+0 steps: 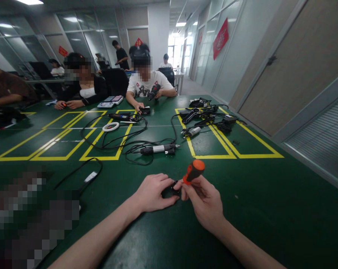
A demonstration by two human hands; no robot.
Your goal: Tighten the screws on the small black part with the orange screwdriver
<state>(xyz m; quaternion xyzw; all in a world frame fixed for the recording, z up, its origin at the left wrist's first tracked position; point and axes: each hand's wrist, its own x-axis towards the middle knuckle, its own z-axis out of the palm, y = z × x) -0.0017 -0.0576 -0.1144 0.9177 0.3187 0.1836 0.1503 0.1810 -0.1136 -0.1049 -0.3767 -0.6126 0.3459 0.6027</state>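
Note:
My right hand point(206, 200) is closed round an orange-and-black screwdriver point(194, 171), whose handle tilts up and to the right. Its tip is hidden behind my fingers. My left hand point(157, 192) curls from the left round a small black part point(175, 186) on the green table, thumb on the near side and fingers on the far side. Most of that part is covered, so its kind does not show. Both hands nearly meet at it.
Beyond my hands lies a grey-and-black corded rotary tool point(157, 149) with looping cables. A white ring point(110, 127) and a heap of black cords and tools point(199, 116) lie farther back, among yellow tape outlines point(214, 157). Across the table, a person point(149, 82) holds a black drill point(154, 92).

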